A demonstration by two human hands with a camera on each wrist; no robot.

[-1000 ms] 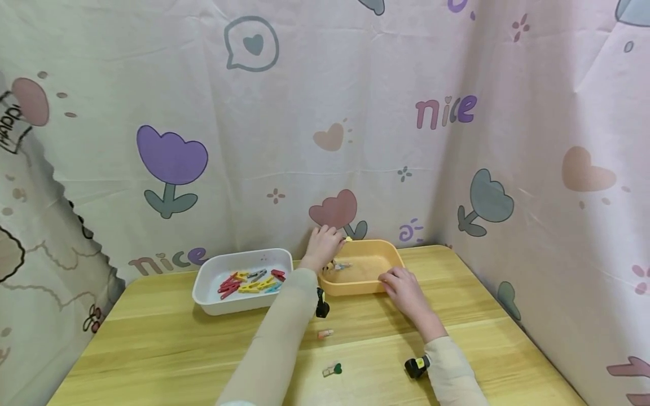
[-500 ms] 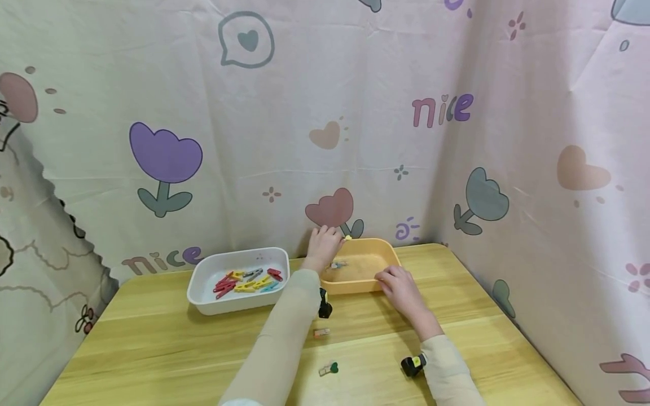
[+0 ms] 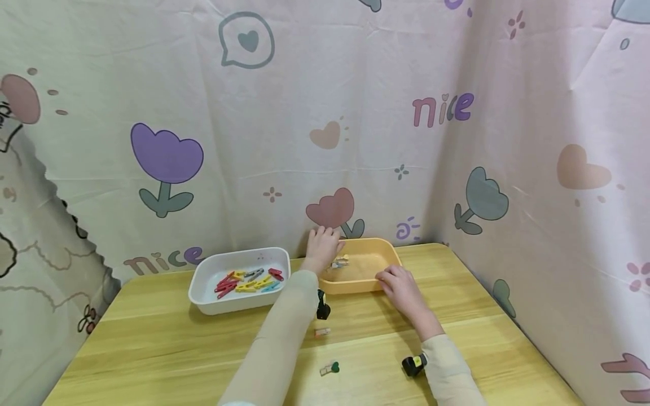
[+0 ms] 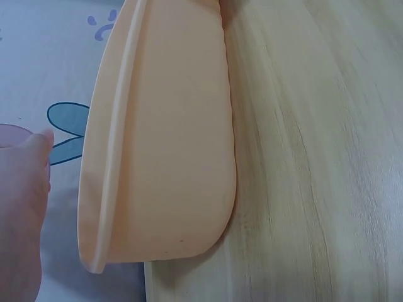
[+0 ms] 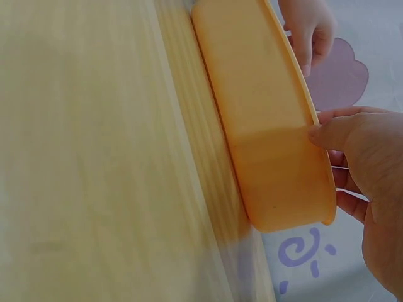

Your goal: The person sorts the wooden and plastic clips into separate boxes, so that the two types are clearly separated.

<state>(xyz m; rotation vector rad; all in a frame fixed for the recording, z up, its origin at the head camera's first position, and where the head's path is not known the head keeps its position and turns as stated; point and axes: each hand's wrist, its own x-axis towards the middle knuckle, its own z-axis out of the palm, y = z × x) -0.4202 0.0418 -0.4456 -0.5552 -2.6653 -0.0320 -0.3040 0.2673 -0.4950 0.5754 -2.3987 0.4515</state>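
My left hand (image 3: 322, 248) is over the left side of the yellow tray (image 3: 373, 285), its fingers bent downward with nothing seen between them. Small clips (image 3: 341, 261), one with a yellow decoration, lie inside the tray near that hand, partly hidden by it. With thumb and fingers, my right hand (image 3: 403, 290) pinches the tray's front right rim; the right wrist view shows the thumb (image 5: 330, 132) outside the wall and the fingers inside. On the table in front lie a small wooden clothespin with a green heart (image 3: 330, 369) and a small orange-ended clip (image 3: 322, 332).
To the left of the yellow tray stands a white tray (image 3: 203, 304) with several red, yellow, grey and blue plastic clothespins (image 3: 246, 286). A patterned curtain (image 3: 264, 124) hangs behind the wooden table (image 3: 152, 349).
The yellow-decorated clip has left my left fingertips and now lies inside the yellow tray. My right hand stays on the tray's rim.
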